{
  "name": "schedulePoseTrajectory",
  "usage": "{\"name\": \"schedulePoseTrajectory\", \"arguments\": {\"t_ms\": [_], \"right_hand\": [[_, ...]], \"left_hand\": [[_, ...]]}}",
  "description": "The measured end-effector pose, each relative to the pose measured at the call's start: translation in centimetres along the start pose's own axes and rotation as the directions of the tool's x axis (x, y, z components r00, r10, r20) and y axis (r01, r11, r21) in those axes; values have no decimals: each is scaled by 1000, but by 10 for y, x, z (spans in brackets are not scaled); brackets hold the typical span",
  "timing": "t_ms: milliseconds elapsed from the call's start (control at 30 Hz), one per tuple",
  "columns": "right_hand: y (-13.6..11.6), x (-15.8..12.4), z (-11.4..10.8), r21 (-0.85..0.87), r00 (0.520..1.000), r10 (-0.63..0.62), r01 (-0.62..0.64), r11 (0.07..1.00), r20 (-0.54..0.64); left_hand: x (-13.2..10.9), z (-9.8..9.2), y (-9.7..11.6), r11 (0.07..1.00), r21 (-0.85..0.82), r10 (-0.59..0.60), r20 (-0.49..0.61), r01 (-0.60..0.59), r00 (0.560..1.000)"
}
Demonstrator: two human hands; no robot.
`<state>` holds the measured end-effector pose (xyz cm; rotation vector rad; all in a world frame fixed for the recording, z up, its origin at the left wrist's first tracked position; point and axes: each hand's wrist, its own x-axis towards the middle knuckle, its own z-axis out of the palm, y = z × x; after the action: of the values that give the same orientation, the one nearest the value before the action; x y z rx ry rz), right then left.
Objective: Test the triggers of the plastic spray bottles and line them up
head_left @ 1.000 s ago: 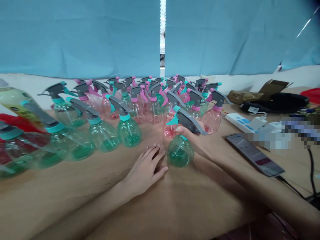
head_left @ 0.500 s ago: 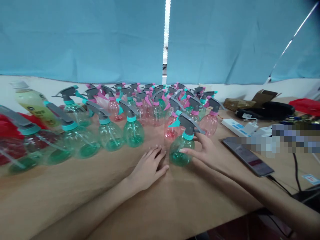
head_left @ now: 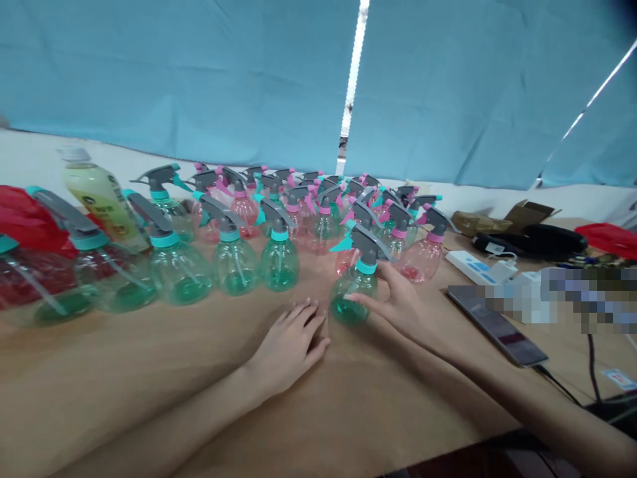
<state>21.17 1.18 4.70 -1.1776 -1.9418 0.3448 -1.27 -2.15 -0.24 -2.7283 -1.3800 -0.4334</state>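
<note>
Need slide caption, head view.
Right hand holding a green spray bottle, left hand on the table, pink spray bottles behind.

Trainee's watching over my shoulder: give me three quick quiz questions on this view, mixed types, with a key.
1. Which hand is on a green spray bottle?
2. True or false: the left hand is wrapped around a pink bottle.
3. That green bottle's collar is: A) pink, B) teal, C) yellow.

Key:
1. The right hand, with its thumb across the front of the body.
2. False; it lies back-up on the table, holding nothing.
3. B.
</note>
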Motion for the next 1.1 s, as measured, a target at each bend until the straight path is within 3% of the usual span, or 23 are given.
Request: {"name": "schedulePoseTrajectory", "arguments": {"t_ms": [200,433,1100], "right_hand": [[-8,23,28,15,1000,22,-22,1000,-10],[-8,46,56,54,998,55,-54,997,-24],[1,79,74,108,996,70,-63,992,-55]], "left_hand": [[-17,-7,-7,999,36,4,-19,-4,1000],[-21,-8,-9,1000,11,10,0,-10,1000],[-21,-7,-9,1000,-24,5,-8,-6,1000]]}}
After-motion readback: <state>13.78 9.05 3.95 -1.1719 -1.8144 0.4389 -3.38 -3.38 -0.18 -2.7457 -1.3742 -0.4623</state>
